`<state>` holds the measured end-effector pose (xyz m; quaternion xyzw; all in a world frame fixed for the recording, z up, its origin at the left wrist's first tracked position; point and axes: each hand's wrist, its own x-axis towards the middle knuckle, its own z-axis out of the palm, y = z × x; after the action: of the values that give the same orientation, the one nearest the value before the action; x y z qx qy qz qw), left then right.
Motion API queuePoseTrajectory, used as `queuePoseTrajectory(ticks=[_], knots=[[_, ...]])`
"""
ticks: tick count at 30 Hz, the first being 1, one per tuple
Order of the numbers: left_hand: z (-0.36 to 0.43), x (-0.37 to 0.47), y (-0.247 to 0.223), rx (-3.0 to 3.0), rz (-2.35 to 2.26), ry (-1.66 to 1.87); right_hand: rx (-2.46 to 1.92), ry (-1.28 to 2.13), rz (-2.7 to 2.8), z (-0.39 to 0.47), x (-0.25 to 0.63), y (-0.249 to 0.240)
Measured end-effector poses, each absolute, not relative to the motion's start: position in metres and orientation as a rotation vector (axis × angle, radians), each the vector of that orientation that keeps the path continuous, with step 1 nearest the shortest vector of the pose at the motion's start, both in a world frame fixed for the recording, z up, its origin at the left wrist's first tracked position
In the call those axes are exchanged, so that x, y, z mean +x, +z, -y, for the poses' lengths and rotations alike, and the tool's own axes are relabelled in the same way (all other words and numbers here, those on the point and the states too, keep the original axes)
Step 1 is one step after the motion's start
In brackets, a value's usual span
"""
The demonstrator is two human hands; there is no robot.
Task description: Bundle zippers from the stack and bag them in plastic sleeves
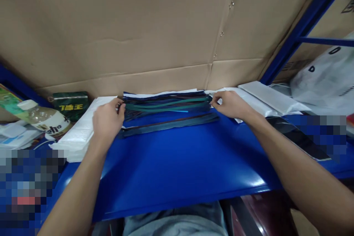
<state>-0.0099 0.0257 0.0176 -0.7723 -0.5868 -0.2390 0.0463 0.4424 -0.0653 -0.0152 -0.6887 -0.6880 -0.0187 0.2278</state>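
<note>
A bundle of long dark and green strips (166, 104) lies crosswise at the back of the blue table. At its left end my left hand (110, 116) has thumb and fingers pinched together at the strip ends. My right hand (228, 104) pinches at the right end of the same bundle. What exactly sits between the fingertips is too small to tell. Nearer to me, a separate grey-blue strip with a brown edge (171, 125) lies roughly parallel to the bundle.
Behind the blue table (177, 169) stands a cardboard wall (138, 25). White foam sheets (80, 132) lie at left, by a bottle (45, 118) and a green pouch (70, 105). White packets (273, 97), a black sheet (298, 136) and a plastic bag (323, 77) are at right.
</note>
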Motion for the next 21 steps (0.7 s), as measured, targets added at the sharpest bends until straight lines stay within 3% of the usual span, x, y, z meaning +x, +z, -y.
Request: queuePoseTrajectory(ticks=[4, 10, 21], knots=[[-0.009, 0.016, 0.012, -2.190, 1.782, -0.640, -1.700, 0.218, 1.883, 0.073, 0.412, -0.012], [0.027, 0.065, -0.001, -2.780, 1.289, -0.768, -1.372, 0.519, 1.782, 0.083, 0.362, -0.025], [0.041, 0.086, -0.022, -3.033, 1.043, -0.646, -1.281, 0.512, 1.938, 0.104, 0.316, -0.020]])
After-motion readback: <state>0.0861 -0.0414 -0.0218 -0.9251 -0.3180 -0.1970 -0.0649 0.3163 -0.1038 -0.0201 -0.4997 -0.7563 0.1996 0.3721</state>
